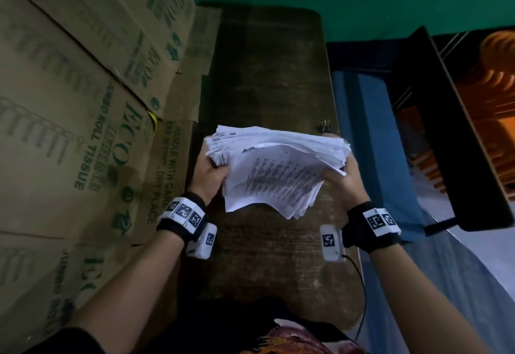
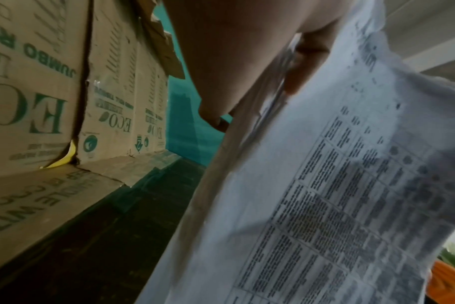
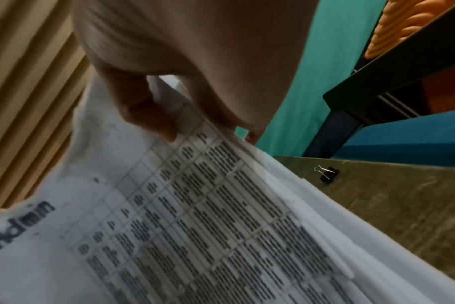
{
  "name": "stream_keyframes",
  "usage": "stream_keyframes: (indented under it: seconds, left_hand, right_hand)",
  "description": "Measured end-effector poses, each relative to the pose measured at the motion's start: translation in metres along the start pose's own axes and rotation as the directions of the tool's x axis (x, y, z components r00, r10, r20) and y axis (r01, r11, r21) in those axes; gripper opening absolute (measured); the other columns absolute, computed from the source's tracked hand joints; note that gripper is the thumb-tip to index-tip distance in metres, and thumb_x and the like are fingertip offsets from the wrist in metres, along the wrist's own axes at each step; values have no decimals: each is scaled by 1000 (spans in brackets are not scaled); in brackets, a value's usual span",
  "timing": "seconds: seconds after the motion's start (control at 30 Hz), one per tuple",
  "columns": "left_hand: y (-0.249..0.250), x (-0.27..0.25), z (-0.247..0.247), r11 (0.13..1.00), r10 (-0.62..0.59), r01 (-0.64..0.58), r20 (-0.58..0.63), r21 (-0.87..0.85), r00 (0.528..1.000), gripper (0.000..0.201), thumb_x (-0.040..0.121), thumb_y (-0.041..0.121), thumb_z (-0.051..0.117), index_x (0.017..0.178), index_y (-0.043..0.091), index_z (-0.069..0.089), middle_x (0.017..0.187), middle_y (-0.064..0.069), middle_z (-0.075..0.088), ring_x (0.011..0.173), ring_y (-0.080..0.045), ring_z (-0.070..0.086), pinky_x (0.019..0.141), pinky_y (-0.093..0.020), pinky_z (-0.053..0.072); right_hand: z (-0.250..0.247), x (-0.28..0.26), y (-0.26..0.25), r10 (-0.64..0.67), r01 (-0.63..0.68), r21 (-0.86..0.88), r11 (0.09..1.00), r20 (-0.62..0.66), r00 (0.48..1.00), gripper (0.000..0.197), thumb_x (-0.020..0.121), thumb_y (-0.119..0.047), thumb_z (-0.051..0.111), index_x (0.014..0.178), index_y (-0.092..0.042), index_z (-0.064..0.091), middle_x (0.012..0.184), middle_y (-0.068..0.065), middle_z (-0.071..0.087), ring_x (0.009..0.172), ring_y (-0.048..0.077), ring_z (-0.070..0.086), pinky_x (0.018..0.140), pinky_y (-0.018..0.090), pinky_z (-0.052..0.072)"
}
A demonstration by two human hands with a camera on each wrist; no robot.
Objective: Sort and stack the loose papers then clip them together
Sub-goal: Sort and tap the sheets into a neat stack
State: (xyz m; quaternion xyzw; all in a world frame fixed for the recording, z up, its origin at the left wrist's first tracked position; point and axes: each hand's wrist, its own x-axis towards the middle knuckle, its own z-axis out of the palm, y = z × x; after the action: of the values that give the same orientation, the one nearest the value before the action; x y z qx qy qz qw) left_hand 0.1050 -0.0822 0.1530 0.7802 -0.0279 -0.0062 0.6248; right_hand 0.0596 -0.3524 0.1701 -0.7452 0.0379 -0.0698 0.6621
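Presently, at left of centre in the head view, the left hand (image 1: pixel 211 173) grips the left edge of the paper stack (image 1: pixel 276 169), fingers curled round it. At right of centre the right hand (image 1: pixel 343 178) pinches the opposite edge, thumb on top. The stack (edges uneven, sheets fanned) is held above the wooden table (image 1: pixel 267 75). A binder clip (image 3: pixel 327 174) lies on the table just beyond the stack; the right wrist view shows it plainly, the left wrist view not at all.
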Motion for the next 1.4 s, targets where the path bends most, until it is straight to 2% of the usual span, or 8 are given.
stream_keyframes:
  seconds: [0.07, 0.2, 0.4, 0.6, 0.77, 0.93, 1.2, 1.4]
  left_hand:
    - [9, -3, 7, 1000, -6, 6, 20, -4, 1000, 35, 71, -11, 51, 102, 2, 62, 97, 2, 66, 88, 8, 63, 71, -7, 47]
    - [18, 5, 19, 996, -52, 43, -120, -75, 991, 34, 75, -18, 51, 99, 2, 62, 88, 1, 64, 78, -8, 62, 60, -12, 48]
    - [13, 6, -1, 998, 42, -42, -2, 37, 999, 59, 64, -1, 62, 122, 3, 51, 108, -1, 60, 98, -2, 60, 72, -10, 50]
    - [17, 10, -9, 977, 183, -182, 1, -109, 983, 47, 63, -14, 50, 110, -9, 47, 94, -3, 58, 89, -9, 60, 76, -19, 50]
    - [25, 9, 10, 992, -33, 23, -81, -121, 996, 33, 75, -13, 59, 103, 5, 59, 96, -1, 65, 80, 8, 63, 67, -10, 49]
    - [33, 7, 8, 974, -61, 14, -202, -227, 978, 46, 74, -9, 63, 91, 33, 57, 92, 10, 66, 86, -4, 65, 68, -18, 54]
    - [14, -1, 8, 993, -49, 45, -38, -109, 998, 36, 72, -14, 69, 104, 0, 62, 93, 10, 66, 81, 6, 66, 70, -13, 51]
    - [9, 23, -7, 979, -149, 129, -118, -159, 982, 38, 62, -3, 79, 93, 15, 66, 109, -13, 68, 85, -6, 68, 80, -29, 56]
  right_hand:
    - [12, 2, 1, 10, -10, -83, 997, -5, 1000, 41, 68, -6, 57, 101, -29, 60, 103, -1, 65, 95, 5, 63, 88, 38, 51]
    - [25, 3, -7, 8, -6, 14, 1000, -112, 994, 37, 65, 1, 55, 97, -15, 65, 88, -3, 68, 78, 3, 65, 71, 27, 53]
    - [2, 1, 2, -6, 5, 33, 999, 35, 999, 63, 64, -13, 69, 124, -5, 52, 119, 13, 63, 110, 28, 61, 92, 45, 51]
    - [3, -3, 10, -30, 31, 118, 993, -5, 1000, 55, 66, -20, 71, 119, -15, 54, 112, -4, 64, 103, 11, 61, 84, 27, 51]
    - [29, 5, 10, -19, 23, 39, 999, -92, 996, 48, 70, -22, 63, 113, -4, 58, 103, -1, 66, 90, 2, 65, 79, 23, 52]
    - [22, 12, 0, -86, 100, 87, 991, -152, 985, 33, 84, 7, 63, 104, -19, 61, 95, -12, 70, 89, 6, 65, 80, 28, 53]
    - [15, 3, 34, 84, -88, -95, 992, -45, 995, 41, 74, 10, 68, 102, -20, 62, 98, -12, 65, 82, -14, 63, 78, 19, 51]
    - [17, 21, 33, 84, -87, -43, 995, -70, 994, 34, 70, 10, 78, 78, -23, 72, 73, -18, 73, 70, -4, 67, 68, 20, 55]
